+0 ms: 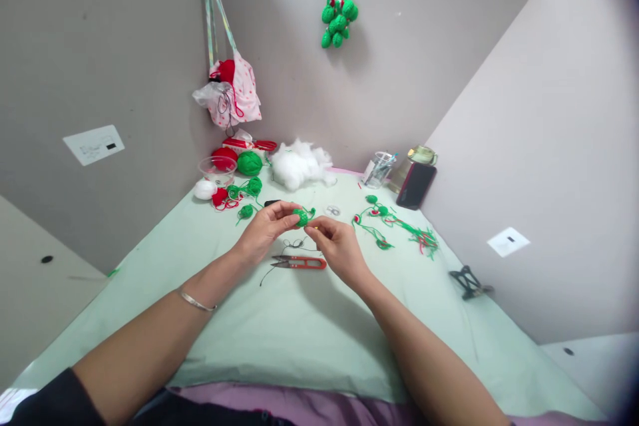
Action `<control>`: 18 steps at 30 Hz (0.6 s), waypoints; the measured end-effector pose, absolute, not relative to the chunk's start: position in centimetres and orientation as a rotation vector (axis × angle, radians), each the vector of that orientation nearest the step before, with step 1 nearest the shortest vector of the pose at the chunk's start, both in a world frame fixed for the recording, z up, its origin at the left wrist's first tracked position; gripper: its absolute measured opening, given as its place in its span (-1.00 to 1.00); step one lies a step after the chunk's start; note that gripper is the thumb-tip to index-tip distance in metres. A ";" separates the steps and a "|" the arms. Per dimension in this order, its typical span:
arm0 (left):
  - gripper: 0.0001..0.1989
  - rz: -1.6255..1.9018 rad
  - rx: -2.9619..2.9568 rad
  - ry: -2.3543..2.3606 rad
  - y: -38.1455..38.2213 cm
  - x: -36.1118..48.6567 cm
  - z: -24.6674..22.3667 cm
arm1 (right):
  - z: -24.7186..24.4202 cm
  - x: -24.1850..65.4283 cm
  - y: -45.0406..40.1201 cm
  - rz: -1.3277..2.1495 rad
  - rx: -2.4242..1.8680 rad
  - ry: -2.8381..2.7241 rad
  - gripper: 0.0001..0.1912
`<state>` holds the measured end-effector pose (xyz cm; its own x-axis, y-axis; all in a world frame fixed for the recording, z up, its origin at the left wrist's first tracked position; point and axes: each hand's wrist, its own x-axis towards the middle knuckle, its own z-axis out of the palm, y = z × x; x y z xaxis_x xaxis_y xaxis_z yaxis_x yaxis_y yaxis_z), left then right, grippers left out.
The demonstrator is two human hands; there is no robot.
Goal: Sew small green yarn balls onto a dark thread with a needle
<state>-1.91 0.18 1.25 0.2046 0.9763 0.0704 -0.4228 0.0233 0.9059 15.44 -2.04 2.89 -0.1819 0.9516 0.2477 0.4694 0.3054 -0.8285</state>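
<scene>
Head: green ball [300, 217] inside cloth edges [279, 383]

a dark object [271, 202] is mostly hidden behind the left hand [267, 229], its kind unclear. what the right hand [339, 246] pinches is too small to make out. the phone [417, 185] covers part of the jug [400, 176]. print on the larger wall plate [93, 145] is unreadably small. the bottom edge cuts off the dark sleeve [62, 399].

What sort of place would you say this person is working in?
It looks like a home craft corner, perhaps on a bed: a pillow-like surface lies before the person, white stuffing and green yarn sit by the wall, and a fabric bag hangs above.
</scene>
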 end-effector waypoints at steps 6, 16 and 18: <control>-0.66 1.241 1.088 0.761 0.7 -1.9 0.3 | 2.9 15.7 -1.2 1.040 -1.245 -1.708 -0.79; -0.63 1.276 1.226 0.811 0.8 -2.7 1.2 | 2.9 16.4 -0.9 1.326 -1.028 -1.604 -0.70; -0.63 1.277 1.180 0.785 0.5 -2.5 1.4 | 2.7 16.3 -0.8 1.258 -1.058 -1.615 -0.71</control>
